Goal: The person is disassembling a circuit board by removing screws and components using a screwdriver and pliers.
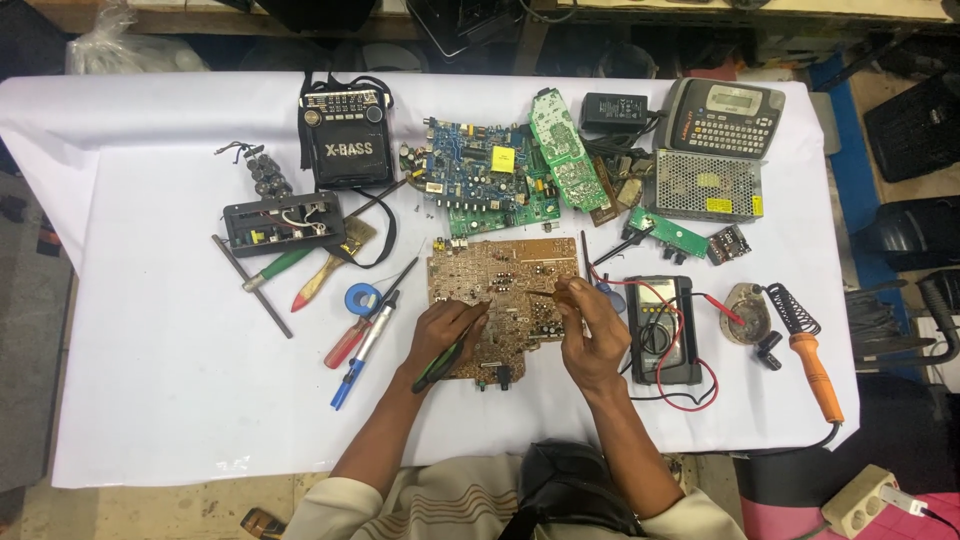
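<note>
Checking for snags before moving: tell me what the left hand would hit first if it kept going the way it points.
The left hand points up and right across the brown circuit board, which it already rests on. Beyond the board's far edge, the blue-green circuit board probably comes first; height is unclear.

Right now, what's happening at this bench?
A person works on a brown circuit board lying on the white-covered table. The left hand holds a green-handled tool against the board; the right hand holds a slim probe-like tool to it. A black multimeter sits just right.
</note>
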